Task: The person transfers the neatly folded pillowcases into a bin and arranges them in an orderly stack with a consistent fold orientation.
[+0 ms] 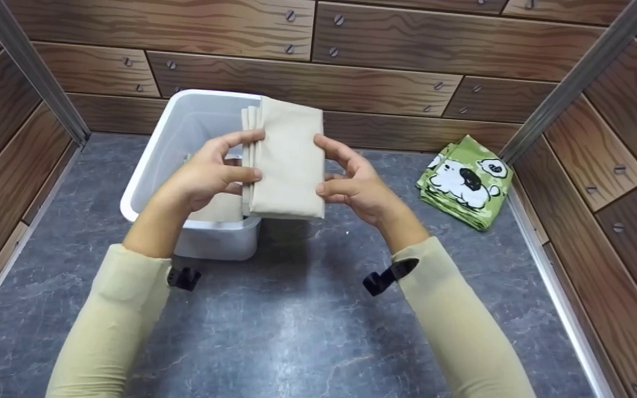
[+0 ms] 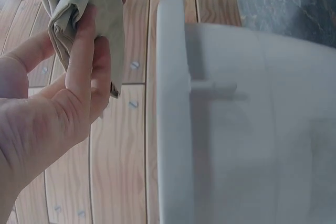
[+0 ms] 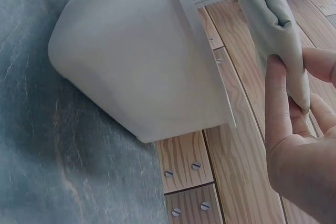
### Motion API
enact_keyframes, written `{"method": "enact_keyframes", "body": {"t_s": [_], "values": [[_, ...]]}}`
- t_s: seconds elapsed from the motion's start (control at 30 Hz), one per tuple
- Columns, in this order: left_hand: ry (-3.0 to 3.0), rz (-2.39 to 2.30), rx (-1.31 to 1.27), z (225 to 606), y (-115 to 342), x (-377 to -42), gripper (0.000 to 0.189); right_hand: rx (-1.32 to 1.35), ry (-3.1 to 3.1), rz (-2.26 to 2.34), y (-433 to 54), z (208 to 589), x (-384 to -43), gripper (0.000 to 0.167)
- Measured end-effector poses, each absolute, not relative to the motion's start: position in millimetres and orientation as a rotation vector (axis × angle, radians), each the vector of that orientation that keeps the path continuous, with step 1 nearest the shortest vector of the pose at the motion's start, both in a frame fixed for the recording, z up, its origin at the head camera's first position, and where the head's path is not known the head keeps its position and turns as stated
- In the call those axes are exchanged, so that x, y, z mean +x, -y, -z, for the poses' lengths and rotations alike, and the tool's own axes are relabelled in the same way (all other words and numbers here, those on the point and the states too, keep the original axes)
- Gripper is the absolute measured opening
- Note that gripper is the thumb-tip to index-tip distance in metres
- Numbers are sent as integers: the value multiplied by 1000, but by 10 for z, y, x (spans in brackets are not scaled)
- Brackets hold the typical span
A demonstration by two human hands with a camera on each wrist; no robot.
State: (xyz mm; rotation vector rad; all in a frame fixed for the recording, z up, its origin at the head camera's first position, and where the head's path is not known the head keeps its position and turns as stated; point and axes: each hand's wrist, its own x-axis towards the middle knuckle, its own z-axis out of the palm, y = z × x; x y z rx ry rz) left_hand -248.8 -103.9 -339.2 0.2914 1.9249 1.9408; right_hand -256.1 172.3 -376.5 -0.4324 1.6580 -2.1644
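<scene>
A folded beige cloth (image 1: 291,160) is held up between both hands, over the right rim of a white plastic bin (image 1: 216,240). Its left side shows several stacked folds. My left hand (image 1: 202,171) pinches that layered edge, thumb on the near face and other fingers partly hidden behind. On the opposite edge, my right hand (image 1: 357,185) grips the cloth between thumb and fingers. Both wrist views show the cloth (image 2: 100,9) off the bin, clasped by fingertips. Inside the bin lies another beige cloth (image 1: 216,209), partly covered by the left hand.
A folded green cloth (image 1: 465,182) with a white dog print lies at the right, by the side wall. Wood-patterned panels (image 1: 385,41) enclose the back and sides. The grey marbled floor (image 1: 291,331) stretches in front of the bin.
</scene>
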Motion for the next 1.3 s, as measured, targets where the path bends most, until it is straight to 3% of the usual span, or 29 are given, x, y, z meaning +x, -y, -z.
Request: {"method": "enact_keyframes", "body": {"t_s": [0.6,0.9,1.3], "values": [[-1904,-1964,304,3401,1440,-2478,74,-404,-1637,2146,-1353,3722,-2653,84],[-1859,-1976,301,3403,1682,-2488,74,-367,-1673,2136,-1161,3703,-2679,63],[-1859,-1979,233,3477,1895,-2536,76,-347,-1644,2148,-946,3732,-2697,73]]}}
